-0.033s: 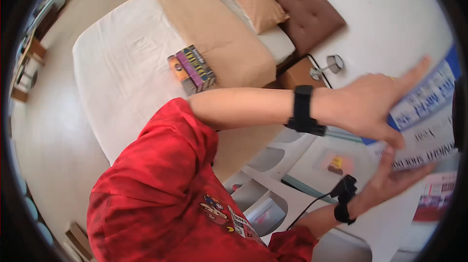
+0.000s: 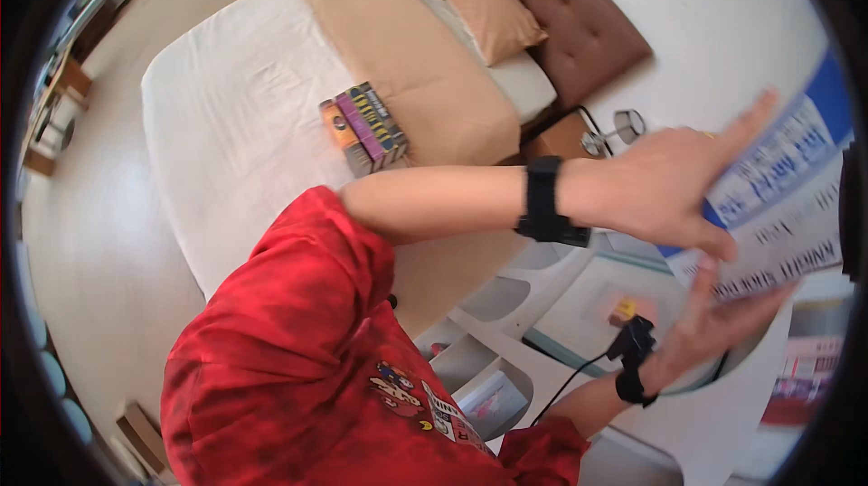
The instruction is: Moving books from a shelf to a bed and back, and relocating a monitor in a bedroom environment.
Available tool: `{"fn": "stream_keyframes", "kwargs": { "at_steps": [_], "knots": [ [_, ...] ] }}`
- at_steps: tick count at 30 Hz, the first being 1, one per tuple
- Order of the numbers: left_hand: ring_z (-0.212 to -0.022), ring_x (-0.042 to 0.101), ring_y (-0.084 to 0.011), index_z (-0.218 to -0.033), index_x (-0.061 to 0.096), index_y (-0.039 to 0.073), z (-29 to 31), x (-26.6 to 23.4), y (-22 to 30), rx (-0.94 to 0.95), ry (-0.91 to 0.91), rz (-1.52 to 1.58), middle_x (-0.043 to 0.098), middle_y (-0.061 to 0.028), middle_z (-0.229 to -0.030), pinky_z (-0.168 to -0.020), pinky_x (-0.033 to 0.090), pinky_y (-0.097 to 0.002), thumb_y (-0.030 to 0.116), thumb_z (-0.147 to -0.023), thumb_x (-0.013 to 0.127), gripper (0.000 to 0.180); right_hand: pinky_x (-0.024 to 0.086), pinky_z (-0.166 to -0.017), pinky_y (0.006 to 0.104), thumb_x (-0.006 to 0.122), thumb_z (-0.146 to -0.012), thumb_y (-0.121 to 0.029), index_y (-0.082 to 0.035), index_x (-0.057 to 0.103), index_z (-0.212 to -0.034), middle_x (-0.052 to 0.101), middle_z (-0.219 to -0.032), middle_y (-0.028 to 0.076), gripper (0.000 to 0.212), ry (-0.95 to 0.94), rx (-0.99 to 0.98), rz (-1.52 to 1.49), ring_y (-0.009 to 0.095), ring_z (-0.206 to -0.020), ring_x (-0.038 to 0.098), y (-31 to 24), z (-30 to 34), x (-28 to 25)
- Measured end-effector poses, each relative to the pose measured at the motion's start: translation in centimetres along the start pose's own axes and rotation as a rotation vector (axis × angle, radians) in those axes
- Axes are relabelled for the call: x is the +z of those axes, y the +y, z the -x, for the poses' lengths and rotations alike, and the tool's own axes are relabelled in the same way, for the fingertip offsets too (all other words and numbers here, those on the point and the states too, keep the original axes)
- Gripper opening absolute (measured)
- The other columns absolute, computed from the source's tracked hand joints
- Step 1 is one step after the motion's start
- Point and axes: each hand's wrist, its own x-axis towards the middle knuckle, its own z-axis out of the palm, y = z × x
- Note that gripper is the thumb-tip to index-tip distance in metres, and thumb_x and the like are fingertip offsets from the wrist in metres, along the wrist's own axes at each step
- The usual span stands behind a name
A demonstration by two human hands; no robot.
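Note:
A small stack of books (image 2: 768, 224), blue and white with print on the spines, is held tilted at the right side of the view. My left hand (image 2: 660, 188) reaches across from the left and grips its near end, thumb low and index finger stretched along the blue book. Beneath the stack, my right hand (image 2: 723, 328) supports the lowest white spine, its thumb pressed up against the end. The far end of the books is cut off by the view's dark rim. Both wrists wear black straps.
A bed (image 2: 244, 115) with a tan throw carries several boxed-looking books (image 2: 366, 129). A white shelf unit (image 2: 470, 328) with rounded openings stands below my arms. Beyond are a bedside table (image 2: 561, 138) with a lamp (image 2: 624, 127). A black cable (image 2: 570, 386) hangs by my right wrist.
Both hands and the stack of books have shifted slightly left in the view. The bed has slid a little right and down as the view turned.

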Motion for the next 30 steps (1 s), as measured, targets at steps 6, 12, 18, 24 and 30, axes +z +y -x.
{"fn": "stream_keyframes", "kwargs": {
  "at_steps": [6, 12, 18, 24, 30],
  "knots": [
    [-0.086, 0.065, -0.0376, -0.147, -0.007, 0.004, 13.5, -14.8, -5.8, -0.337, 0.394, -0.344, 0.063, -0.0274, -0.099, -0.075, 0.052, -0.0404, 0.026, -0.07, 0.078, 0.116, 0.026, -0.108, 0.0395, 0.068, -0.075, -0.009, 0.004, 0.016, -0.145, 0.027, -0.145, 0.021, 0.089, -0.442, 0.028, -0.491, 0.031, -0.132, 0.032, -3.1, 2.8, 20.5],
    [-0.102, 0.062, -0.0322, -0.139, 0.023, -0.001, 30.9, -25.4, -7.3, -0.869, 0.761, -0.48, 0.059, -0.0249, -0.114, -0.088, 0.051, -0.0398, 0.029, -0.07, 0.08, 0.095, 0.035, -0.105, 0.0404, 0.068, -0.07, -0.01, 0.003, 0.027, -0.142, 0.04, -0.138, 0.024, 0.083, -0.904, 0.169, -0.951, 0.035, -0.127, 0.042, -11.8, 11.8, 39.1],
    [-0.112, 0.057, -0.0267, -0.138, 0.022, 0.0, 46.0, -30.2, -10.9, -1.155, 1.008, -0.225, 0.053, -0.0196, -0.125, -0.092, 0.049, -0.0366, 0.02, -0.074, 0.079, 0.088, 0.037, -0.103, 0.0405, 0.068, -0.069, -0.012, 0.003, 0.025, -0.142, 0.04, -0.137, 0.025, 0.086, -1.17, 0.218, -1.07, 0.038, -0.127, 0.041, -17.2, 23.9, 51.0],
    [-0.117, 0.053, -0.0236, -0.143, 0.016, 0.004, 55.6, -29.5, -17.9, -1.348, 1.077, 0.002, 0.051, -0.0169, -0.126, -0.095, 0.046, -0.0345, 0.015, -0.073, 0.079, 0.095, 0.039, -0.102, 0.0391, 0.071, -0.067, -0.011, -0.002, 0.024, -0.143, 0.041, -0.138, 0.023, 0.09, -1.451, 0.519, -0.974, 0.035, -0.126, 0.044, -15.9, 33.8, 56.1],
    [-0.122, 0.049, -0.029, -0.147, -0.002, 0.002, 59.7, -30.0, -23.3, -1.485, 0.968, -0.011, 0.046, -0.0217, -0.133, -0.1, 0.041, -0.0367, 0.021, -0.068, 0.082, 0.116, 0.04, -0.099, 0.0391, 0.07, -0.068, -0.01, -0.002, 0.023, -0.142, 0.043, -0.135, 0.023, 0.088, -1.466, 0.602, -0.942, 0.033, -0.122, 0.048, -13.5, 38.4, 59.5]
  ]
}}
